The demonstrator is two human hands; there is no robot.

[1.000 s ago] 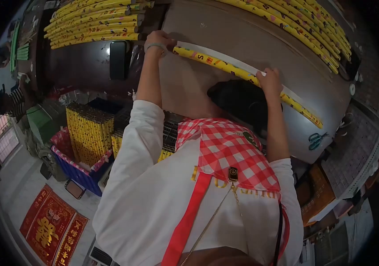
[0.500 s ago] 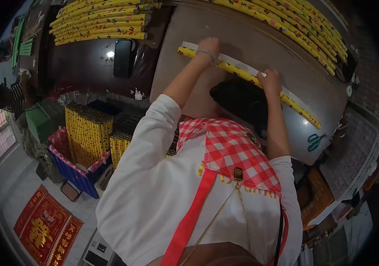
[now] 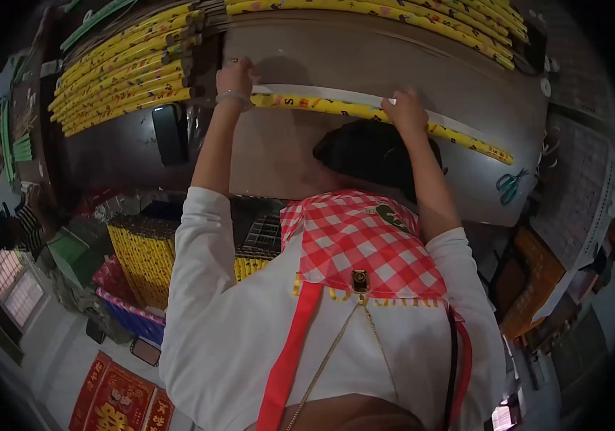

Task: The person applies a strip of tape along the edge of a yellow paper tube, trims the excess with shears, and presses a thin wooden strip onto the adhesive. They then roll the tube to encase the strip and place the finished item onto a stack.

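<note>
One slim, yellow, patterned tube (image 3: 336, 109) lay on the brown table (image 3: 271, 158); the curled left hand (image 3: 236, 82) was at one end, the bent right hand (image 3: 407, 113) near its middle; whether either gripped was unclear.

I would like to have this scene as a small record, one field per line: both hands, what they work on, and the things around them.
Left hand: at the roll's left end; grip unclear
Right hand: fingers at the white strip, right of the roll's middle
Yellow roll: patterned, lying across the table
White strip: along the roll's far side
Scissors: teal-handled, near the table's right edge
Black item: between roll and apron; identity unclear
Left pile: more yellow rolls
</note>
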